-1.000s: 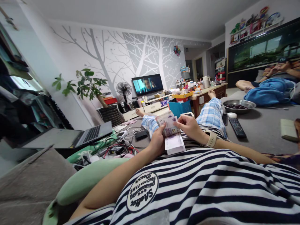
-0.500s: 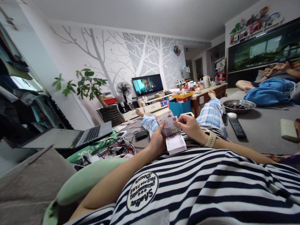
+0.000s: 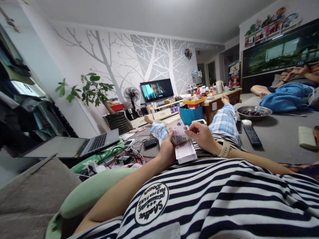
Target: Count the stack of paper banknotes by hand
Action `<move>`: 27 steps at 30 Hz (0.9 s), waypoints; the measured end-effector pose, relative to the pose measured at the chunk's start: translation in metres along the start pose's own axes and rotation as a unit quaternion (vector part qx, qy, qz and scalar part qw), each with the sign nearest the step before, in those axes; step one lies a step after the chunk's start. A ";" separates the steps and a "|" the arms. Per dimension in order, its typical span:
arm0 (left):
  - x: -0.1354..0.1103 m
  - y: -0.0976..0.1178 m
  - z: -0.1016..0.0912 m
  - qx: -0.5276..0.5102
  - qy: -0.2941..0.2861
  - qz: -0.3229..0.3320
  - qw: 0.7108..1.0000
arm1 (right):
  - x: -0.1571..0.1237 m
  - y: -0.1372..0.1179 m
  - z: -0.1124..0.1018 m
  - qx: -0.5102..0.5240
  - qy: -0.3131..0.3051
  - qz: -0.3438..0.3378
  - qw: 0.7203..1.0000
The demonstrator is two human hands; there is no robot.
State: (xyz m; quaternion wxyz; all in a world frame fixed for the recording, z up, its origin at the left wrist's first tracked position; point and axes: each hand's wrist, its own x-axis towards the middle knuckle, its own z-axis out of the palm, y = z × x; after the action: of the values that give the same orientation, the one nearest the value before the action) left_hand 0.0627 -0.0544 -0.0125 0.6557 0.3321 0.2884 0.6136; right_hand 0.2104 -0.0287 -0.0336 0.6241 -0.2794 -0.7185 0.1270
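A folded stack of purple-white banknotes (image 3: 179, 135), marked with a 5, is held above my lap. My left hand (image 3: 167, 148) grips the stack from its left side, with the thumb lying over the front. At the right edge of the notes, my right hand (image 3: 202, 136) pinches a note's corner between thumb and fingertips; a pale watch band circles that wrist. The lower ends of several notes hang down over my striped shirt (image 3: 211, 196). Just beyond my right hand lies a white phone-like object (image 3: 199, 122), partly hidden.
On the right are a metal bowl (image 3: 266, 114) of dark round fruit, a remote control (image 3: 252, 135) and a white mouse (image 3: 246, 122). An open laptop (image 3: 99, 141) and tangled cables (image 3: 129, 156) lie left. Another person (image 3: 289, 78) reclines at far right, near a blue cloth (image 3: 286, 96).
The hanging ends of the notes have shifted slightly left. The note at my right fingertips has tipped down a little. Both hands stay nearly in place.
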 end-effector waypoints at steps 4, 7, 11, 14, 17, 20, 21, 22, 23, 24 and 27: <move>0.002 -0.001 -0.001 0.002 -0.014 -0.006 1.000 | -0.001 -0.002 0.000 0.001 -0.006 -0.013 1.000; 0.002 -0.001 -0.001 0.008 -0.024 -0.004 1.000 | -0.002 -0.002 0.000 0.005 -0.012 -0.028 1.000; 0.001 0.000 0.000 0.020 -0.018 0.000 1.000 | -0.003 -0.002 0.000 0.004 -0.022 -0.031 0.999; 0.000 0.001 0.000 0.021 -0.017 0.009 1.000 | -0.003 -0.003 0.000 0.010 -0.023 -0.037 0.999; 0.000 0.000 -0.001 0.019 -0.028 0.013 0.999 | -0.003 -0.005 -0.001 0.012 -0.025 -0.040 0.999; 0.001 0.000 -0.003 0.019 -0.040 0.006 0.999 | -0.003 -0.006 -0.002 0.010 -0.034 -0.044 0.998; 0.001 -0.001 -0.003 0.020 -0.043 0.002 0.999 | -0.003 -0.006 -0.002 0.011 -0.037 -0.050 0.998; 0.002 -0.001 -0.004 0.020 -0.046 -0.003 0.999 | -0.002 -0.006 -0.002 0.014 -0.040 -0.058 0.997; 0.002 -0.001 -0.005 0.021 -0.049 -0.007 0.999 | -0.002 -0.005 -0.002 0.017 -0.042 -0.066 0.997; 0.002 -0.001 -0.005 0.021 -0.052 -0.010 0.998 | -0.002 -0.005 -0.002 0.022 -0.043 -0.074 0.996; 0.004 -0.001 -0.007 0.020 -0.057 -0.012 0.998 | -0.001 -0.003 -0.002 0.030 -0.044 -0.089 0.995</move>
State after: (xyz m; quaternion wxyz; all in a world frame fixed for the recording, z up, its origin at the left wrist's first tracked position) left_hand 0.0579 -0.0500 -0.0173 0.6715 0.3759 0.2669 0.5801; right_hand 0.2112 -0.0324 -0.0326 0.6088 -0.1896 -0.7631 0.1052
